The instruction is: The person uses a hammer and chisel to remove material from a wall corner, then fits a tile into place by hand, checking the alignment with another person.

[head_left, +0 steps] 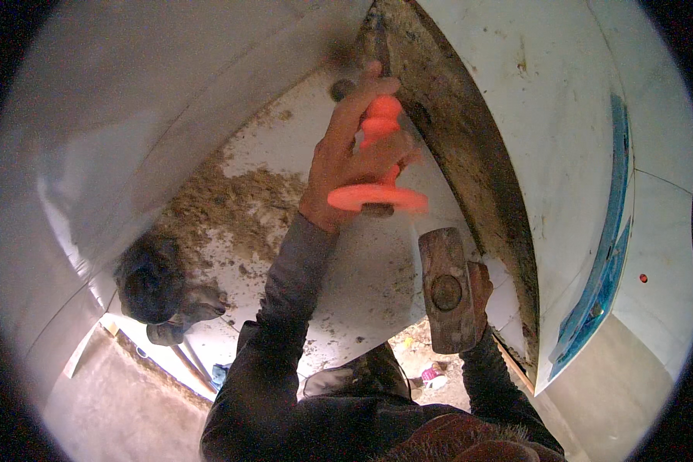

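Observation:
My left hand (343, 158) is closed around the orange grip of a chisel with a round hand guard (377, 198), slightly smeared by motion. The struck end of its steel shank pokes out of the guard toward me. The chisel's far end points up to the narrow corner of a rough, dark strip of bare mortar (470, 142); whether the tip touches is blurred. In my right hand (479, 292) is a club hammer (446, 292), its worn block head below and right of the guard, apart from it. The hammer's handle is mostly hidden.
Brown rubble (231, 204) lies scattered over the white surface left of my left arm. A black bucket-like object (150, 281) stands at the left. White panels rise on both sides. Blue strips (614, 200) run along the right one. A pink-and-white packet (433, 377) lies below.

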Demonstrator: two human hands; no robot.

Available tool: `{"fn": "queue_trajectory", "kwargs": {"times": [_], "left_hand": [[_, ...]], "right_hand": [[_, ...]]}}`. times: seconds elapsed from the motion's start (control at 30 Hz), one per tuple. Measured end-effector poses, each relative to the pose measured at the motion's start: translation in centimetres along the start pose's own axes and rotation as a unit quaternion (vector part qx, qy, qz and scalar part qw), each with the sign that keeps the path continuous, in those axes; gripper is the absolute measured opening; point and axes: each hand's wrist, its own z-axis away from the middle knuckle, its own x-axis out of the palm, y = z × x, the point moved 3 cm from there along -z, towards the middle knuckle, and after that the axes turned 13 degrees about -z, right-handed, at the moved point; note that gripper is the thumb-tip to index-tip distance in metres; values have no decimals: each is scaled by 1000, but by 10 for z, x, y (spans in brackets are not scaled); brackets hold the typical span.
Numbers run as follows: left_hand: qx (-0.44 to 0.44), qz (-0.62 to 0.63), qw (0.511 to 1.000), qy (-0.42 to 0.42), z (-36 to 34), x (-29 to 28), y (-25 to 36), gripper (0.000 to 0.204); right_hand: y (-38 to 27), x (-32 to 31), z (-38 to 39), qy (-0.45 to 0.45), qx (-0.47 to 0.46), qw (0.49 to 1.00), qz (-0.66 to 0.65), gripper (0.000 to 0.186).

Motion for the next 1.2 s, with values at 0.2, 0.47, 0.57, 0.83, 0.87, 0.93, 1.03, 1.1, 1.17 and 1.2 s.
{"fn": "queue_trajectory", "kwargs": {"times": [0.2,0.47,0.57,0.83,0.87,0.93,1.03,1.1,1.17,1.2], "left_hand": [[26,-51,998,-39,-9,-4,6,58],[11,-99,994,-48,-2,8,3,56],[19,-60,997,-34,-7,11,15,47],[9,35,999,16,-12,-28,30,33],[91,-17,995,28,-19,-31,29,32],[-98,62,993,-17,-19,-36,25,29],[-64,95,993,43,-20,-34,17,25],[5,95,990,100,-22,-35,14,24],[12,123,986,110,-23,-33,11,23],[18,135,985,106,-23,-35,10,23]], "right_hand": [[-36,-5,-16,-99,-13,995,-30,25],[-31,6,-24,1,-10,995,95,55],[-15,-10,19,-8,-17,992,124,69],[-55,-6,-16,-54,-37,997,41,56],[-48,3,-15,-85,-8,996,21,53],[-49,5,-16,-86,-27,996,-1,49],[-97,-3,-48,-58,-109,992,-6,43],[-115,-1,-58,-121,-107,986,-40,40],[-134,-6,-66,-110,-192,973,66,39],[-135,-2,-74,-114,-174,974,87,37]]}}
